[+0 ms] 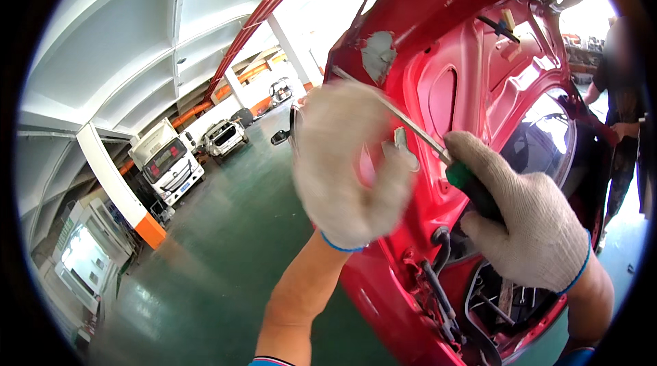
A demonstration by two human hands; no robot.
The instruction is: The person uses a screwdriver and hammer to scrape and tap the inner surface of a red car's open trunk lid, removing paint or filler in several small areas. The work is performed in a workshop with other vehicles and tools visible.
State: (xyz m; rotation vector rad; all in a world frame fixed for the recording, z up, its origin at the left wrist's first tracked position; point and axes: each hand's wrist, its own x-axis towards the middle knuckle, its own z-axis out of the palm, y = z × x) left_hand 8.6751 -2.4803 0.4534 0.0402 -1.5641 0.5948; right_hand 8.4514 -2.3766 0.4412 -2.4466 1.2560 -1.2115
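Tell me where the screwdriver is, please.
The screwdriver is in the right hand, right of centre in the head view, pointing toward the left hand.

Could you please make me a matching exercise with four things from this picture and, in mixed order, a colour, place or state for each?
Things:
1. Gloved right hand
2. Gloved left hand
3. Box truck
4. Floor

Descriptions:
A. Beside a pillar
B. Green
C. Gripping a screwdriver by its handle
D. Blurred

Pairs: 1-C; 2-D; 3-A; 4-B

The car [428, 79] is red, the floor [239, 222] green. The gloves [540, 229] are cream with blue edges, the tool handle [477, 192] green and black.
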